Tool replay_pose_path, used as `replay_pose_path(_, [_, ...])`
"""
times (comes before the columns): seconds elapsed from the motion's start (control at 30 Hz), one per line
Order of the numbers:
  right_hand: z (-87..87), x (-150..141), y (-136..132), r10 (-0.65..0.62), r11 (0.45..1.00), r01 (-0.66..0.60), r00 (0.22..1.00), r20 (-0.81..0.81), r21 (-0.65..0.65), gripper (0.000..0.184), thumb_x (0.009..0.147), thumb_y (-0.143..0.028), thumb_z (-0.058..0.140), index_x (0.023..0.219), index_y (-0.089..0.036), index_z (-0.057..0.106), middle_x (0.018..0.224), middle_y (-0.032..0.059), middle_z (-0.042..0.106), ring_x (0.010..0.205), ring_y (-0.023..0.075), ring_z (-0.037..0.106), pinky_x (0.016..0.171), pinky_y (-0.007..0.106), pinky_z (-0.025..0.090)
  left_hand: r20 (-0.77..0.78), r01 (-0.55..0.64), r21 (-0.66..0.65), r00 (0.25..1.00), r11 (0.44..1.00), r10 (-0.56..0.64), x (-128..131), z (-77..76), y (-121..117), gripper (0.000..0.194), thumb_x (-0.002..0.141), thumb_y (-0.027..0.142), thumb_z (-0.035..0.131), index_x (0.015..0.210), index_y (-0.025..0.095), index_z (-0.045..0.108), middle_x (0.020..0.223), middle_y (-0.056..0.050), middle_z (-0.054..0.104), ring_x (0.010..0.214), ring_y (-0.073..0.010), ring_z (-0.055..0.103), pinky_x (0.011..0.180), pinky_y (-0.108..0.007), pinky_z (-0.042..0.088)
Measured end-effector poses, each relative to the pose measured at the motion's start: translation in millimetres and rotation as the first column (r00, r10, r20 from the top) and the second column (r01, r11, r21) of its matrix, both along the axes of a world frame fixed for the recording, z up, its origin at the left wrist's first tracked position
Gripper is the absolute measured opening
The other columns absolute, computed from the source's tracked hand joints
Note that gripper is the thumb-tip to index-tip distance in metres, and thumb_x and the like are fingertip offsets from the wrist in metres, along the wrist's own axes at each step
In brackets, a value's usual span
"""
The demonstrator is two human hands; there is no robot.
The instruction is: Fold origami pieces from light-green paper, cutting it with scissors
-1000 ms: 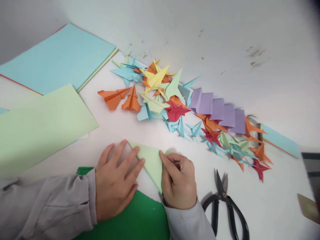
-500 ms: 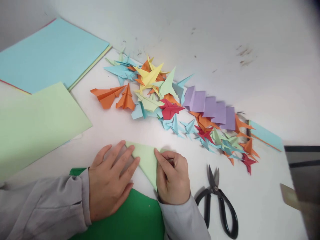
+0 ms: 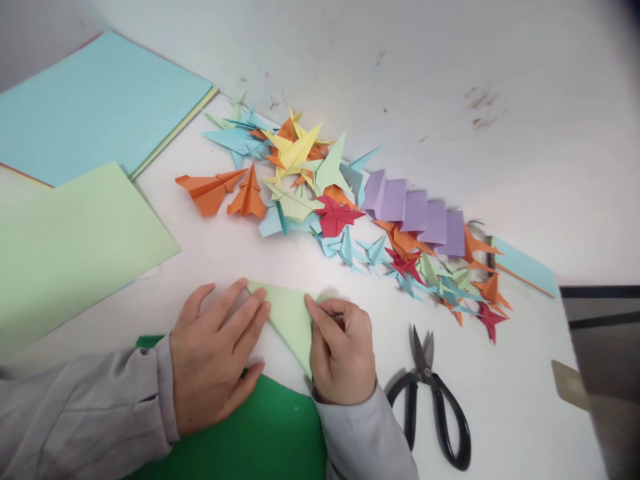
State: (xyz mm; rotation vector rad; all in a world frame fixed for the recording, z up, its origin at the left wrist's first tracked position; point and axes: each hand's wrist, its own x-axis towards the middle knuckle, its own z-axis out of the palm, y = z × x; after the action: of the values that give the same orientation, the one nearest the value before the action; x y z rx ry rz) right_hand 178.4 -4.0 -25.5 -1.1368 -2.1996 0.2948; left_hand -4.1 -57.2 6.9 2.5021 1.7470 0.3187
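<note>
A pale green sheet of paper (image 3: 287, 313), folded to a triangle, lies on the white table between my hands. My left hand (image 3: 220, 357) is spread flat, its fingertips pressing on the paper's left corner. Curled at the paper's right side, my right hand (image 3: 345, 350) pinches the folded edge between thumb and forefinger and covers part of it. Under my forearms lies a dark green sheet (image 3: 265, 433). Black-handled scissors (image 3: 425, 380) rest to the right of my right hand, blades slightly apart.
Folded paper planes and stars in several colours, such as an orange plane (image 3: 210, 192), lie along the wall. Beside them stands a pleated purple strip (image 3: 415, 212). Large blue (image 3: 105, 107) and pale green sheets (image 3: 75, 247) are at the left. The table's right edge drops off.
The whole view has shifted slightly, so things appear a little further left. Both hands stay on the folded paper, nearly unmoved; my left fingers have drawn back slightly.
</note>
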Motion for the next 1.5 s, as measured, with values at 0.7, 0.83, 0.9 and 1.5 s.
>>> replay_pose_path(0.7, [-3.0,1.5,0.6,0.027,1.000,-0.027,1.000,-0.012,0.002,0.049,0.076,0.002,0.039,0.117,-0.021,0.052,0.090,0.0089,0.048,0.081,0.0204,0.046,0.064,0.036,0.042,-0.071,0.018,0.152,0.997,0.988,-0.007,2.3,-6.7,-0.9,0.046,0.079,0.037,0.045,0.109,0.004,0.059,0.114,-0.020,0.058,0.114,-0.0312,0.047,0.102,-0.049,0.026])
replay_pose_path(0.83, [-3.5,2.0,1.0,0.028,1.000,-0.028,1.000,-0.009,0.005,0.049,0.076,0.003,0.039,0.117,-0.021,0.052,0.089,0.0087,0.048,0.080,0.0199,0.046,0.063,0.036,0.041,-0.069,0.009,0.179,0.998,0.984,0.003,3.0,-8.9,-5.2,0.045,0.080,0.036,0.043,0.110,0.006,0.058,0.118,-0.019,0.056,0.116,-0.0290,0.046,0.098,-0.044,0.029])
replay_pose_path(0.9, [-3.8,2.4,1.2,0.032,0.999,-0.032,0.999,-0.008,0.005,0.048,0.076,0.003,0.040,0.116,-0.021,0.052,0.089,0.0087,0.048,0.080,0.0200,0.046,0.064,0.036,0.041,-0.069,0.001,0.173,0.998,0.985,0.012,3.7,-9.4,-6.5,0.044,0.081,0.036,0.043,0.110,0.006,0.058,0.119,-0.020,0.055,0.116,-0.0291,0.046,0.098,-0.043,0.030])
replay_pose_path(1.5, [-3.3,1.0,0.3,0.012,1.000,-0.012,1.000,-0.016,0.001,0.048,0.077,-0.001,0.039,0.117,-0.023,0.053,0.088,0.0085,0.048,0.080,0.0200,0.047,0.064,0.036,0.042,-0.017,-0.011,0.073,1.000,0.997,0.012,2.0,-4.4,-0.1,0.044,0.077,0.038,0.045,0.109,0.011,0.060,0.116,-0.019,0.055,0.116,-0.0352,0.042,0.095,-0.054,0.029])
